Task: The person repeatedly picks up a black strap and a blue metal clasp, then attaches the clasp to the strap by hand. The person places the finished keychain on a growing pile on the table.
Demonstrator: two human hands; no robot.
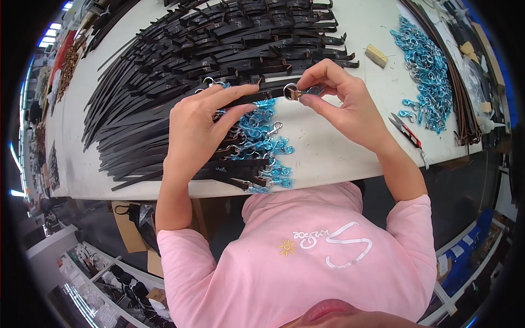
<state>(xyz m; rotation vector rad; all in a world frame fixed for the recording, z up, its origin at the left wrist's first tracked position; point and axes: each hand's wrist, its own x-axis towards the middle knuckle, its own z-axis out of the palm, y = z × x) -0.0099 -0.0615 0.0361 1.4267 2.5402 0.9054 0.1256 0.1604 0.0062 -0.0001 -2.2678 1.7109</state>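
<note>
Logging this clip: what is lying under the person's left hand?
Under the left hand lie a black strap and a pile of straps with blue-wrapped clips on the white table. The palm hides how its fingers grip the strap.

White worktable (339,147) bearing a broad fan of black straps (180,65) across its upper left; a heap of blue-wrapped metal snap hooks (429,71) at the right; small tan block (376,55) near the heap's upper left; red-handled snips (407,133) below the heap; brown strips (454,82) along the right edge; cardboard (128,229) under the table
</note>
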